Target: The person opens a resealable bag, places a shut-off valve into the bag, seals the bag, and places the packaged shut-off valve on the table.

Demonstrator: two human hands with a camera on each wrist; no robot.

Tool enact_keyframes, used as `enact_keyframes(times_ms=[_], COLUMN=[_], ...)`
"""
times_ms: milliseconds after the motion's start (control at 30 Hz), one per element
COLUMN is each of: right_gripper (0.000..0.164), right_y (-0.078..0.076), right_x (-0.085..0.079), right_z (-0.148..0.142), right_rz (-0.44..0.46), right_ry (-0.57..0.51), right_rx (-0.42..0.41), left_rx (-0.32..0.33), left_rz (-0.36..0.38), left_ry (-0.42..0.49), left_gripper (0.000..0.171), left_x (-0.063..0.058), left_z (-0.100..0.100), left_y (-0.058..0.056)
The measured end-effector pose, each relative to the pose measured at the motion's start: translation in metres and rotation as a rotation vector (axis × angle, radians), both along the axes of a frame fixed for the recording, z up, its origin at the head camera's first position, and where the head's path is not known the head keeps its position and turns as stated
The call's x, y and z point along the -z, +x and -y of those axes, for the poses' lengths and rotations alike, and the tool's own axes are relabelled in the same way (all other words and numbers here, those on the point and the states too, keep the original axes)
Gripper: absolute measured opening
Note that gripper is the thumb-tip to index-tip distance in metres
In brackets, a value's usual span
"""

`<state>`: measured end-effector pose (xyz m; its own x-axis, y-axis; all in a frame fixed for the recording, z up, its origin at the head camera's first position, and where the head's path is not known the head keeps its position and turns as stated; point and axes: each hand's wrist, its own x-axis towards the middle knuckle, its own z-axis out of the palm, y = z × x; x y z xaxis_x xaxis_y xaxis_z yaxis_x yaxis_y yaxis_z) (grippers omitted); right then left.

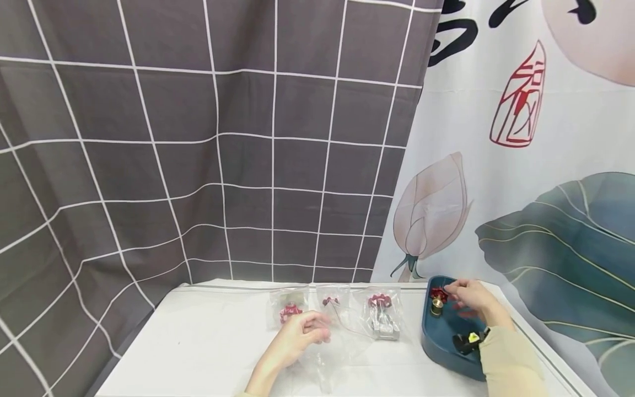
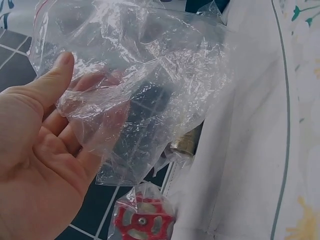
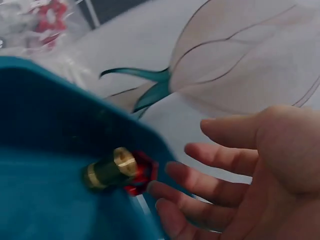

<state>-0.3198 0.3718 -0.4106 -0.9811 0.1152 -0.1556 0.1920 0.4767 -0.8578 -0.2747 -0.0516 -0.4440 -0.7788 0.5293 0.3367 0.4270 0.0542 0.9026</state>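
Note:
My left hand [image 1: 301, 334] holds a clear zip bag [image 2: 145, 55] loosely. In the left wrist view the thumb lies over the plastic, and the curled fingers show through it. My right hand [image 1: 471, 298] is over the far end of a blue tray [image 1: 446, 358], its fingers slightly bent and apart. Close to its fingertips, a brass valve [image 3: 112, 167] with a red handwheel [image 3: 144, 173] lies in the tray. The right wrist view shows a gap between thumb and fingers with nothing held in it.
Clear bags with red-wheeled parts lie along the back of the white table: a left one [image 1: 290, 312], a middle one [image 1: 329, 301] and a right one [image 1: 384, 325] with a metal body. A black piece with yellow [image 1: 465, 343] sits in the tray. Curtains hang behind.

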Motion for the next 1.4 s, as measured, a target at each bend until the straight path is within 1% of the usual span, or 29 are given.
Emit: enact_keyframes(times_ms=[133,233,333,433,500,600,700,733,833,967,1067,1167,1333,1400], right_gripper=[0.037,0.040,0.038,0.036,0.039,0.046,0.051,0.050,0.045,0.040,0.039,0.038,0.034,0.030], right_y=[-0.005,-0.008,-0.009,-0.010,-0.012,-0.016,-0.020,-0.021,-0.022,-0.022,-0.020,-0.019,-0.016,-0.016], right_x=[0.015,0.022,0.026,0.029,0.029,0.027,0.025,0.024,0.023,0.023,0.022,0.021,0.020,0.018], right_z=[-0.001,0.002,0.008,0.013,0.017,0.021,0.025,0.026,0.030,0.031,0.030,0.027,0.017,0.012], right_rz=[0.043,0.076,0.101,0.122,0.125,0.121,0.120,0.121,0.100,0.074,0.080,0.087,0.082,0.072], right_ry=[-0.054,-0.046,-0.019,0.019,0.078,0.236,0.393,0.425,0.456,0.449,0.442,0.446,0.319,0.235], right_rx=[0.057,0.090,0.110,0.100,0.076,0.061,0.077,0.090,0.115,0.149,0.174,0.179,0.181,0.174], left_rx=[-0.004,0.000,0.004,-0.002,-0.008,-0.014,-0.024,-0.025,-0.032,-0.026,-0.022,-0.025,0.002,0.009], left_rz=[-0.016,-0.027,-0.030,-0.030,-0.027,-0.027,-0.024,-0.023,-0.022,-0.024,-0.025,-0.028,-0.020,-0.014], left_ry=[-0.007,-0.012,-0.012,-0.016,-0.019,-0.021,-0.032,-0.034,-0.041,-0.029,-0.026,-0.030,-0.004,0.005], left_gripper=[0.023,0.027,0.030,0.029,0.029,0.029,0.031,0.031,0.029,0.026,0.027,0.027,0.025,0.025], left_x=[0.013,0.021,0.024,0.025,0.026,0.027,0.028,0.028,0.027,0.025,0.025,0.025,0.025,0.025], left_z=[0.000,0.001,0.001,0.001,0.000,-0.001,-0.001,-0.001,-0.001,-0.001,-0.001,-0.001,-0.001,0.000], left_y=[-0.008,-0.013,-0.014,-0.014,-0.015,-0.015,-0.015,-0.015,-0.015,-0.014,-0.014,-0.014,-0.015,-0.015])
